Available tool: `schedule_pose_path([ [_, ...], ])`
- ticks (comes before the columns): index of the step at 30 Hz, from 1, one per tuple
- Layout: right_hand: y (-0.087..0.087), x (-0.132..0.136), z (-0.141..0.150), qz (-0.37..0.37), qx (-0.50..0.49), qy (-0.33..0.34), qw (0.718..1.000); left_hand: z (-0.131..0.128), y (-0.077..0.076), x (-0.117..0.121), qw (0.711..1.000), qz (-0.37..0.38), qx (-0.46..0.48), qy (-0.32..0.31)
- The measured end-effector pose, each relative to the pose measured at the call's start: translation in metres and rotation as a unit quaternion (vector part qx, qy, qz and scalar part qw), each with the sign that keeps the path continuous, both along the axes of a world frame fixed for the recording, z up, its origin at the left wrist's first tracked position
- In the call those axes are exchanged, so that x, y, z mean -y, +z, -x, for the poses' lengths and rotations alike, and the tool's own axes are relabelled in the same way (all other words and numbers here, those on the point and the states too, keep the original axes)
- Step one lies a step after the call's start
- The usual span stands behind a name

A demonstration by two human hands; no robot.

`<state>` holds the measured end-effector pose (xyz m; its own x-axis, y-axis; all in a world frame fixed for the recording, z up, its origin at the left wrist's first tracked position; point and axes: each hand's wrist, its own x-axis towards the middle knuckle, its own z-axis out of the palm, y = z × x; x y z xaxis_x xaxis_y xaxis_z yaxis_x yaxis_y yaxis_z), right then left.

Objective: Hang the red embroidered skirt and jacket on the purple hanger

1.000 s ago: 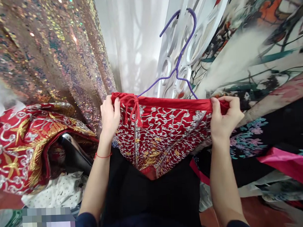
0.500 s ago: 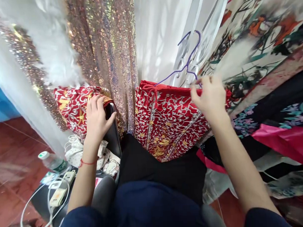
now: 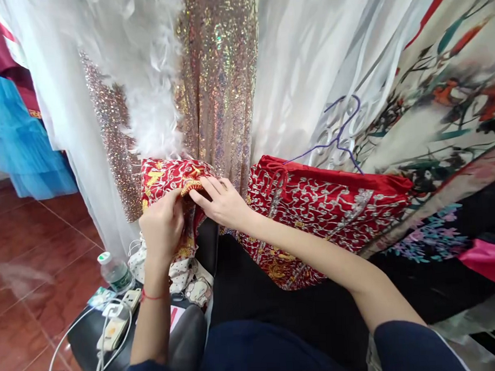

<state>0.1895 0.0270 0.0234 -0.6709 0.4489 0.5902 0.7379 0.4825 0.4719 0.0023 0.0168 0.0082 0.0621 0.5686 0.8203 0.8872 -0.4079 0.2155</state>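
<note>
A red garment piece with gold and silver embroidery [image 3: 166,175] lies draped over a dark chair back at centre left. My left hand [image 3: 162,226] is closed on its lower edge. My right hand [image 3: 221,200] reaches across and pinches its gold-trimmed edge with the fingertips. To the right, a second red embroidered piece [image 3: 329,204] hangs over a purple wire hanger [image 3: 341,136], with a red drawstring at its top left corner. Neither hand touches that hanging piece.
A sequinned gold dress [image 3: 217,83], white feather trim [image 3: 146,75] and sheer white fabric hang behind. Printed floral cloth [image 3: 443,108] fills the right. A water bottle [image 3: 116,272] and a power strip with white cables [image 3: 114,328] sit on a black seat at lower left, above red floor tiles.
My view swung left. Both hands let go of the hanging red piece; the left went to the draped piece first, then the right crossed over to join it.
</note>
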Motion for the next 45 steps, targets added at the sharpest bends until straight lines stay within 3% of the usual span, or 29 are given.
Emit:
schedule_pose_path([
  [3, 0.011, -0.008, 0.011, -0.006, 0.004, 0.017, 1.000, 0.004, 0.003, 0.012, 0.996, -0.043, 0.057, -0.051],
  [10, 0.056, -0.008, -0.002, -0.001, 0.000, -0.016, 1.000, -0.014, -0.003, 0.009, 0.988, 0.014, 0.118, -0.104],
  [14, 0.073, -0.022, -0.032, -0.018, -0.064, -0.046, 0.997, -0.014, -0.008, 0.012, 0.993, 0.030, 0.086, -0.069],
  [17, 0.075, -0.036, -0.048, -0.035, -0.113, -0.052, 0.992, -0.003, -0.006, 0.022, 0.996, 0.076, 0.049, -0.024],
  [21, 0.055, -0.036, -0.047, 0.013, -0.154, -0.116, 0.981, 0.015, 0.005, 0.033, 0.973, 0.224, -0.007, 0.063],
  [23, 0.037, -0.026, -0.039, 0.051, -0.153, -0.133, 0.978, 0.018, 0.011, 0.035, 0.964, 0.248, -0.009, 0.094],
  [27, 0.002, -0.007, -0.023, 0.093, -0.106, -0.071, 0.987, 0.011, 0.016, 0.036, 0.981, 0.162, 0.056, 0.093],
  [30, -0.014, -0.007, -0.015, 0.084, -0.104, -0.046, 0.990, -0.001, 0.016, 0.036, 0.985, 0.131, 0.063, 0.095],
  [36, -0.028, -0.015, -0.026, 0.046, -0.147, -0.044, 0.987, -0.017, 0.010, 0.035, 0.986, 0.154, -0.019, 0.059],
  [45, -0.039, 0.017, -0.067, 0.029, -0.143, -0.038, 0.989, -0.031, 0.002, 0.039, 0.987, 0.150, -0.057, -0.002],
])
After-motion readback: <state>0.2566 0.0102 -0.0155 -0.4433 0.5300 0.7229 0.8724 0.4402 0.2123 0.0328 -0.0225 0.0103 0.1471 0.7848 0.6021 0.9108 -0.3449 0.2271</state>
